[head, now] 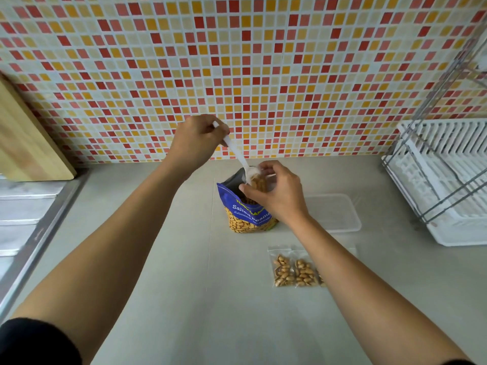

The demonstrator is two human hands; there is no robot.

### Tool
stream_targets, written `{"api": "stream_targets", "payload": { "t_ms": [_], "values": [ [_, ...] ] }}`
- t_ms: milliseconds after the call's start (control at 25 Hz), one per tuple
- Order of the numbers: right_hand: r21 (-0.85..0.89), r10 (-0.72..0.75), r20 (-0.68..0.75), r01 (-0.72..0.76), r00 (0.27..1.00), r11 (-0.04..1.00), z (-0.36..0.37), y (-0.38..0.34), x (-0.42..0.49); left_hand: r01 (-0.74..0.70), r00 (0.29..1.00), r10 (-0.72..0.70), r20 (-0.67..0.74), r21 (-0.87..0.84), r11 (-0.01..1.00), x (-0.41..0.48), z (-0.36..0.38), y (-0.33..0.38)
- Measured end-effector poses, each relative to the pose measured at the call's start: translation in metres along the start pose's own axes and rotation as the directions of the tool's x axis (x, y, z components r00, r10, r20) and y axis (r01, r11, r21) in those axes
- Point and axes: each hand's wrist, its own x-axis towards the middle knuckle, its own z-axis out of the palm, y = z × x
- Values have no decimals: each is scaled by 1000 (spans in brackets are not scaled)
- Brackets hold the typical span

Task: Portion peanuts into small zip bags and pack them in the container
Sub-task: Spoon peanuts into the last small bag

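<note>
A blue bag of salted peanuts [243, 214] stands open in the middle of the counter. My left hand [196, 143] grips a white plastic spoon [235, 151], whose bowl tips peanuts into a small clear zip bag [259, 180]. My right hand [274, 194] holds that zip bag open just above the peanut bag's mouth. Filled zip bags of peanuts lie flat nearer to me: one [281, 270], a second [305, 272], and a third mostly hidden under my right forearm. A clear plastic container [334, 214] sits to the right of the peanut bag.
A white dish rack with a wire frame [442, 180] fills the right side. A wooden cutting board [26, 143] leans on the tiled wall at the left. A steel sink drainboard [23, 214] runs along the left edge.
</note>
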Motion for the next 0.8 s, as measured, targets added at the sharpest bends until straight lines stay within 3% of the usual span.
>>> {"api": "stream_targets", "payload": {
  "t_ms": [80,160,280,360,440,520,600,680,800],
  "values": [
    [71,29,-1,-28,1000,997,0,-1,-1,-109,994,109,9,97,989,-2,-4,10],
    [115,44,-8,-42,999,992,0,-1,-3,-123,990,130,-53,112,986,-2,-10,16],
    [185,78,-56,-67,995,980,-4,4,-6,-21,970,10,-242,-42,999,3,-22,12],
    [240,116,-78,-95,990,966,-8,10,-10,53,962,-72,-262,-77,996,4,-17,-2],
    [281,153,-76,-126,985,952,-12,18,-15,92,980,-88,-181,15,996,0,5,-22],
    [284,169,-53,-148,984,947,-14,26,-19,18,999,-6,-54,223,975,-6,33,-45],
    [266,179,-16,-168,984,949,-14,32,-21,-58,998,45,40,474,879,-13,56,-59],
    [258,174,2,-169,985,951,-15,37,-22,-45,994,-24,103,617,786,-16,71,-64],
    [273,163,17,-162,986,948,-17,38,-21,69,964,-205,171,583,809,-14,80,-62]
  ]
}}
